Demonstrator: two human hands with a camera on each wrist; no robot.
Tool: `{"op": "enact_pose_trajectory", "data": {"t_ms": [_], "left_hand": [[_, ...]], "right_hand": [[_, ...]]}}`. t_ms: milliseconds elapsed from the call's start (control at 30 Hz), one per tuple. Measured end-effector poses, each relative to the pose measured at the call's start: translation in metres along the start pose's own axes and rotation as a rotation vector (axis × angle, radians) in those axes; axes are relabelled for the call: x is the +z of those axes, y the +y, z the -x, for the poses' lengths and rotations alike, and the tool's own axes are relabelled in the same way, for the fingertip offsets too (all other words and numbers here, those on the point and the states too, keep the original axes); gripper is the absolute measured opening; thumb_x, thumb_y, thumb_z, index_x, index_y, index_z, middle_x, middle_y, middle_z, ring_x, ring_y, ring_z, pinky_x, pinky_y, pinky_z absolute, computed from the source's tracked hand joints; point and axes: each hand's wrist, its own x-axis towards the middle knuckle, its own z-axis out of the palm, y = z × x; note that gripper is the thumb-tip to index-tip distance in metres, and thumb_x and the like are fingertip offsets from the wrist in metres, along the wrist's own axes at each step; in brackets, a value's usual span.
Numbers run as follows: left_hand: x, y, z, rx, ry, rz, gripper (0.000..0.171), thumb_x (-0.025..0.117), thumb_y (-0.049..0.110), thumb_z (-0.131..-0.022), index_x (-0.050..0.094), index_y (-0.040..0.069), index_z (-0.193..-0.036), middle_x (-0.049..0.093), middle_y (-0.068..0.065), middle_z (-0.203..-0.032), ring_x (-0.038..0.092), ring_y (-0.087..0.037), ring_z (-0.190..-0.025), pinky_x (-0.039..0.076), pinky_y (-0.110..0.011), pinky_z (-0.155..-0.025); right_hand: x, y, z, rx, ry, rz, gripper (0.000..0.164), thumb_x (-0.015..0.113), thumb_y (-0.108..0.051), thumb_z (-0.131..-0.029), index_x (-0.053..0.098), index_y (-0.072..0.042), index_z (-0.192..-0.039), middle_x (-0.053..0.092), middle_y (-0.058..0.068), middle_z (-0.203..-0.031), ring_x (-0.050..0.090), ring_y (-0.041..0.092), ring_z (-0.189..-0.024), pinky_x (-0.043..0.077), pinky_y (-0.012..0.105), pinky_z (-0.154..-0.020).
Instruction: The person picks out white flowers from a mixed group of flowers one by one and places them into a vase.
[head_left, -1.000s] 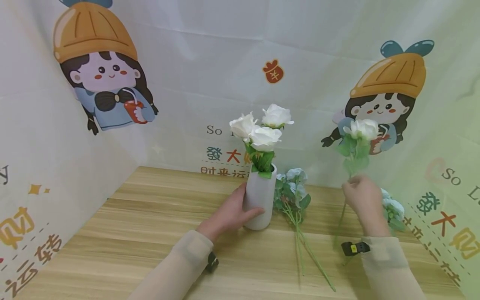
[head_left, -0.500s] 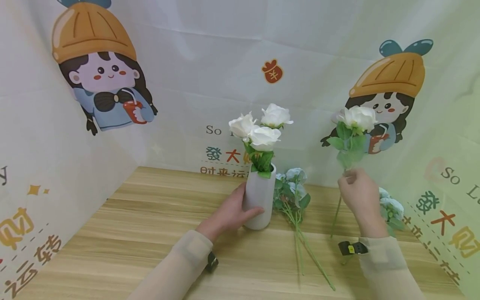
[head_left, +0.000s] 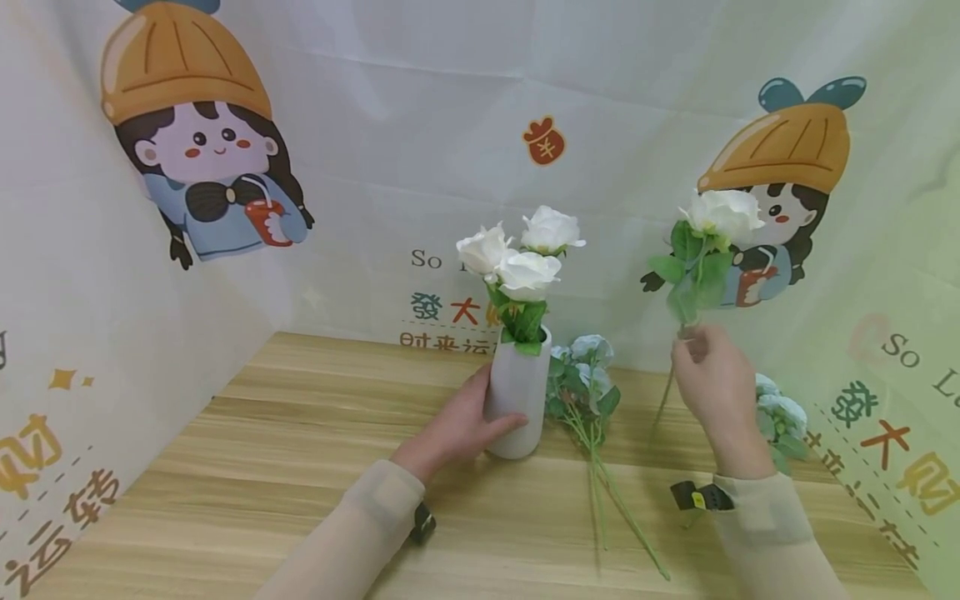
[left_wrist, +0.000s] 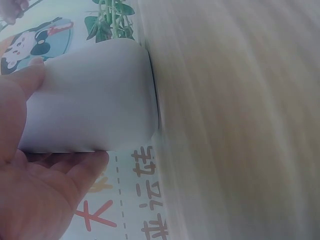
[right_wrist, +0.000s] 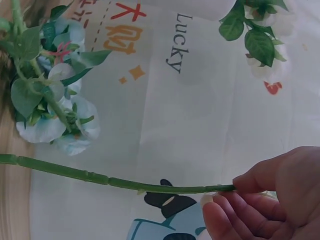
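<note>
A white vase [head_left: 519,396] stands upright on the wooden table, with several white roses [head_left: 528,275] and green leaves showing above its mouth. My left hand [head_left: 459,429] grips the vase low down, thumb across its front and fingers behind; the left wrist view shows the vase's lower side [left_wrist: 95,95] between thumb and fingers. Over the right side of the table, my right hand [head_left: 716,392] pinches the green stem [right_wrist: 165,189] of a single white rose [head_left: 722,217] between thumb and fingers. Its bloom points up and its stem slants down to the left.
Pale blue flowers [head_left: 592,375] lie just right of the vase, their long stems [head_left: 622,500] reaching toward the front. Another pale blue bunch [head_left: 782,417] lies behind my right wrist. A printed cloth backdrop [head_left: 360,167] rises behind the wooden table [head_left: 247,467].
My right hand has lifted the white rose and drifted slightly left with it, its stem slanting toward the vase side. The left hand and vase have stayed put.
</note>
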Motion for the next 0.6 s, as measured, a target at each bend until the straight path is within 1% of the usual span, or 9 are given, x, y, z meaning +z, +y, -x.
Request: {"op": "enact_pose_trajectory", "data": {"t_ms": [167, 267, 333, 600], "left_hand": [[0.000, 0.000, 0.000, 0.000, 0.000, 0.001, 0.091, 0.075, 0.044, -0.088, 0.023, 0.007, -0.153, 0.046, -0.010, -0.137, 0.047, -0.021, -0.120, 0.044, -0.045, -0.102], [-0.001, -0.001, 0.000, 0.008, 0.000, -0.007, 0.090, 0.075, 0.044, -0.088, 0.024, 0.007, -0.152, 0.046, -0.010, -0.137, 0.047, -0.020, -0.120, 0.044, -0.045, -0.102], [-0.001, -0.001, 0.000, 0.010, 0.000, -0.012, 0.089, 0.075, 0.044, -0.088, 0.025, 0.008, -0.152, 0.046, -0.009, -0.137, 0.047, -0.020, -0.120, 0.044, -0.045, -0.102], [-0.001, -0.001, 0.000, 0.015, 0.002, -0.022, 0.089, 0.075, 0.044, -0.088, 0.025, 0.007, -0.151, 0.047, -0.009, -0.136, 0.048, -0.020, -0.119, 0.045, -0.044, -0.101]], "right_hand": [[-0.001, -0.010, 0.000, -0.017, 0.031, -0.019, 0.039, 0.046, -0.029, -0.104, 0.056, 0.001, -0.126, 0.065, 0.021, -0.108, 0.060, 0.036, -0.093, 0.051, 0.055, -0.073], [0.000, -0.016, 0.000, -0.052, 0.063, -0.038, 0.036, 0.048, -0.027, -0.103, 0.059, 0.000, -0.124, 0.067, 0.020, -0.106, 0.060, 0.034, -0.092, 0.051, 0.055, -0.074], [0.002, -0.020, 0.000, -0.076, 0.081, -0.043, 0.034, 0.049, -0.026, -0.103, 0.060, 0.000, -0.123, 0.067, 0.020, -0.104, 0.061, 0.033, -0.090, 0.052, 0.054, -0.072], [0.008, -0.037, -0.001, -0.136, 0.139, -0.063, 0.029, 0.054, -0.022, -0.102, 0.065, -0.002, -0.120, 0.069, 0.018, -0.100, 0.063, 0.031, -0.089, 0.052, 0.054, -0.074]]}}
